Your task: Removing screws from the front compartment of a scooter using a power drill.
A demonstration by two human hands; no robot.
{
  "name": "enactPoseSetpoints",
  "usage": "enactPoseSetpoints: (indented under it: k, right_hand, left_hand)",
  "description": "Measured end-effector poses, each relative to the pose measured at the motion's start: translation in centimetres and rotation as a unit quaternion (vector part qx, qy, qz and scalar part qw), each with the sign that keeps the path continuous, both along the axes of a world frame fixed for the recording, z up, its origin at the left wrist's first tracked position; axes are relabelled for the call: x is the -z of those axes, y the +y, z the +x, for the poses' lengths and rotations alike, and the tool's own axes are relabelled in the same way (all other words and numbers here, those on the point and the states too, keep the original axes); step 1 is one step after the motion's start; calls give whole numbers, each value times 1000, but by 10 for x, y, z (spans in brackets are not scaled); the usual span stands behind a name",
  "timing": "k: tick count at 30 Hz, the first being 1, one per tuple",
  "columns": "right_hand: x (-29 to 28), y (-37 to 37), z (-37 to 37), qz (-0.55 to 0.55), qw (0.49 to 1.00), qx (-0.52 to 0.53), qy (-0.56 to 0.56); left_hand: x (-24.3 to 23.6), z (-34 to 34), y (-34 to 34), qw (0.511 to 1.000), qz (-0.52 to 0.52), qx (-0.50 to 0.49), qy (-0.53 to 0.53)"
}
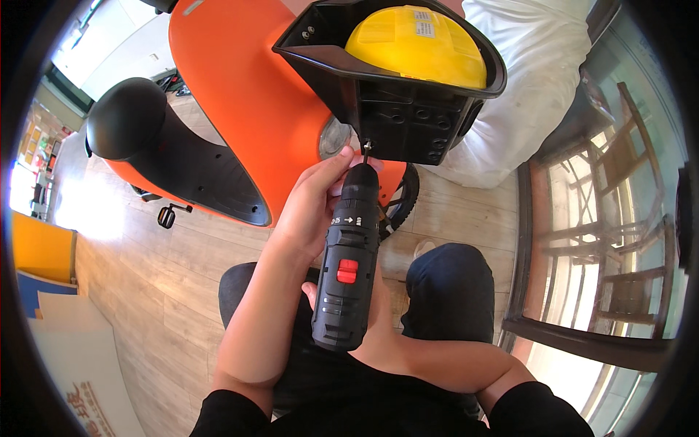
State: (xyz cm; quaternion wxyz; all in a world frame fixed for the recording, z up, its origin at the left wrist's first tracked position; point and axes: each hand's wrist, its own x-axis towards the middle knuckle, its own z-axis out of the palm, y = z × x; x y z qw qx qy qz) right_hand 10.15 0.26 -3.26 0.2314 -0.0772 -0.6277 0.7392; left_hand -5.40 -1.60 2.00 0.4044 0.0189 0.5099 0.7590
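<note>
A black cordless drill [345, 269] with a red slider on top points away from me. My right hand [376, 315] is wrapped round its handle from below, mostly hidden under the body, with the thumb showing at the left. The bit [365, 156] reaches a screw [368, 146] at the lower front of a black basket [408, 120]. My left hand [314, 197] curls beside the chuck, its fingertips on both sides of the bit; what they grip, if anything, is hidden. A yellow helmet-like dome [415, 45] sits in the basket, which is at the front of an orange scooter [255, 95].
The scooter's black seat [127, 116] and a pedal [167, 215] are at the left. White fabric [520, 102] bulges right of the basket. Farther right stands a dark-framed glass panel [604, 218]. My knees [451, 291] are bent over a wooden floor [153, 306].
</note>
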Motion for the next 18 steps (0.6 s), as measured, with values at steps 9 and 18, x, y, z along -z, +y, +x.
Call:
enactPoseSetpoints:
  k: [9,18]
  right_hand:
    - [-3,3,3,68,997,16,-44]
    - [-5,9,7,91,995,7,-38]
  left_hand:
    - [4,-4,8,1000,-15,-16,1]
    - [-14,-2,24,988,-24,-102,-112]
